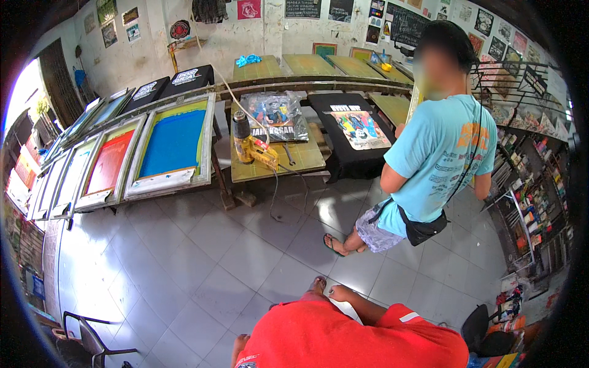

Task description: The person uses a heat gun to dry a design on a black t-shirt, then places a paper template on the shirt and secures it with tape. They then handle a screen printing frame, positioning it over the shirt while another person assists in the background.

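My red shirt (343, 337) fills the lower middle. From its right sleeve my bare forearm bends inward, and my right hand (337, 294) hangs low over the tiled floor beside a foot (317, 284). Its fingers are too small and dark to read. A white patch (347, 310) shows beside that forearm; whether it is held I cannot tell. At the shirt's left edge a bit of bare skin (240, 345) shows, perhaps my left hand or arm, its fingers not distinguishable. Both hands are well away from the work tables.
A person in a light blue shirt (435, 153) stands at right, holding a pale framed panel (416, 103). Ahead, a heat gun (253, 147) and a wrench (289, 154) lie on a board near a bagged printed shirt (273, 116). Printing screens (172, 144) line the left; a chair (92, 337) stands lower left.
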